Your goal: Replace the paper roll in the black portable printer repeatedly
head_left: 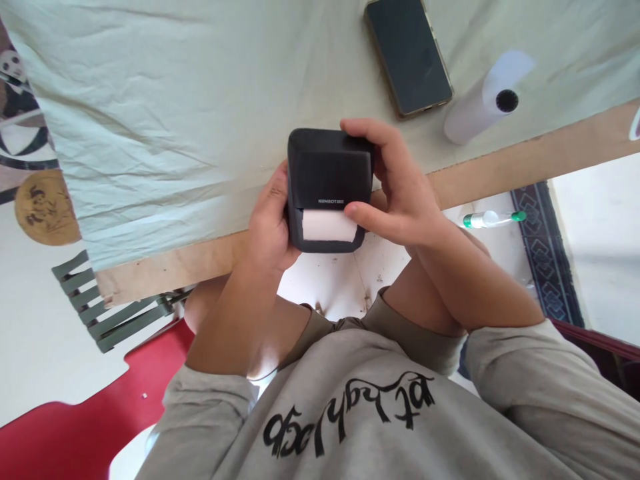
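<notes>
Between my two hands is a small black label printer (330,177) marked NIIMBOT, held just past the near edge of the table. A strip of white label paper (327,225) shows in the slot below its lid. My left hand (273,220) wraps the printer's left side. On the other side, my right hand (400,187) grips the printer, its index finger over the far corner and its thumb lying by the paper's right end. The fingers underneath are hidden.
On the cloth-covered table (165,107) lie a dark phone (410,57) and an upright roll of white paper (470,113) with a loose end. A bottle with green ends (495,219) is on the floor to the right. A red chair (100,427) stands at left, near a green slatted stool (120,313).
</notes>
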### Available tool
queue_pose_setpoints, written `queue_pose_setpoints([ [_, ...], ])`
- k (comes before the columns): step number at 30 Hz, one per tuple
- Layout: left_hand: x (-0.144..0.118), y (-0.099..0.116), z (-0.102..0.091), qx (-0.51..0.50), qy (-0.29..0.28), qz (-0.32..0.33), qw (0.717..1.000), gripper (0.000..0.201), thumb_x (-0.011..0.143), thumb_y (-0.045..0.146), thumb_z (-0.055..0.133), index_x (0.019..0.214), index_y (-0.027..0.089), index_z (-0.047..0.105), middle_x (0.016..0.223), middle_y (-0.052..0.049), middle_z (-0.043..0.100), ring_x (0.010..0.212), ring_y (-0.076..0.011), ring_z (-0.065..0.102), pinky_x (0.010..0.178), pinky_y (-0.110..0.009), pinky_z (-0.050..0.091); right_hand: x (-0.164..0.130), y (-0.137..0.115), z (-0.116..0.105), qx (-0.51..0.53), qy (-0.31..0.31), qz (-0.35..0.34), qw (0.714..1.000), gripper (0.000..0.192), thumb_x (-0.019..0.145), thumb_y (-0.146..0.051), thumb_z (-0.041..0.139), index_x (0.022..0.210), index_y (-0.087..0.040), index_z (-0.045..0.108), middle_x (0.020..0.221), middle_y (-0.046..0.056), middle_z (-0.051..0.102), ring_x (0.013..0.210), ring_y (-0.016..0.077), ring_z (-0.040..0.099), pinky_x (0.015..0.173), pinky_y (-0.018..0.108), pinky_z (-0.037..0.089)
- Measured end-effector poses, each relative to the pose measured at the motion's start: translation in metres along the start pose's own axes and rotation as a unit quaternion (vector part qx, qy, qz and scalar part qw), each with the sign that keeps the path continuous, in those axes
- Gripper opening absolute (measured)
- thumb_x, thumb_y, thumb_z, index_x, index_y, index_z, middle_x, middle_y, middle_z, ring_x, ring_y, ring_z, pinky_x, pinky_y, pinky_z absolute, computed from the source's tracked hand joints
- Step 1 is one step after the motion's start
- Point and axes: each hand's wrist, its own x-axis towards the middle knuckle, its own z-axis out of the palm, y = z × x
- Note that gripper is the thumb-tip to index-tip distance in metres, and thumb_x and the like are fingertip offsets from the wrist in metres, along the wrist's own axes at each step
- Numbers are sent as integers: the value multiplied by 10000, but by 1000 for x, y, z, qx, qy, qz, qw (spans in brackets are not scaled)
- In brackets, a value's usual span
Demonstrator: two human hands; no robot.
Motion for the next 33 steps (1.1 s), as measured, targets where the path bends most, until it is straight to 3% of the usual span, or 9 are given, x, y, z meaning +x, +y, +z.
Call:
queue_pose_setpoints([
  [4,-1,3,5,-17,-10,-21,1000,268,962,434,539,936,216,693,1010,-34,764,1364,-256,554,1090,-346,531,3,-1,-9,-64,21,-41,997,590,861,-569,638,1358,-291,482,1372,95,549,1257,279,559,958,423,579],
  [8,-1,2,6,-34,-51,-31,998,330,976,460,489,1024,195,680,1107,-58,742,1410,-283,506,1122,-417,505,3,-3,-10,-157,162,-62,972,522,848,-660,622,1155,-240,583,1053,69,587,915,218,635,763,386,571],
  [11,0,0,1,-12,-90,-16,996,267,960,398,562,1108,203,668,1080,-51,732,1402,-292,517,1107,-446,512,1,-6,-3,-108,252,-8,962,253,971,-519,522,1046,-277,513,906,-10,533,586,91,543,530,279,450],
  [14,0,-2,-3,9,-100,-9,995,265,959,397,574,1119,210,674,1072,-45,725,1389,-294,530,1100,-452,519,2,-10,1,-44,308,-13,950,130,991,-376,517,946,-278,445,844,-28,523,629,108,582,547,280,449],
  [16,0,-2,-4,13,-102,-10,995,266,961,408,570,1113,218,675,1101,-40,719,1383,-292,535,1090,-462,528,3,-14,1,-56,288,-21,956,130,976,-349,540,922,-268,455,838,-20,571,703,129,608,603,293,479],
  [19,0,-2,-3,11,-120,-7,993,288,942,432,604,1129,224,671,1178,-42,704,1378,-299,536,1082,-459,534,4,-21,-3,-190,170,13,967,59,959,-296,540,949,-247,571,904,0,669,731,134,626,661,299,489],
  [27,-2,-1,-2,29,-134,5,990,333,892,438,670,1136,213,696,1185,-65,703,1380,-326,529,1063,-428,543,9,-52,-10,-353,-102,163,916,284,925,-266,513,1178,-262,642,1100,16,727,837,221,686,664,331,441],
  [30,-3,-1,-3,35,-139,0,990,354,858,445,710,1121,208,712,1203,-67,702,1370,-341,537,1030,-422,564,10,-61,-16,-341,-126,182,914,307,859,-247,561,1158,-259,630,971,16,737,749,220,660,631,332,425],
  [33,-3,-2,-3,23,-121,-5,992,361,851,425,726,1146,220,700,1172,-62,714,1325,-328,579,999,-412,576,6,-60,-27,-192,-86,187,959,328,795,-224,620,1121,-269,608,1007,3,732,682,168,624,611,319,456],
])
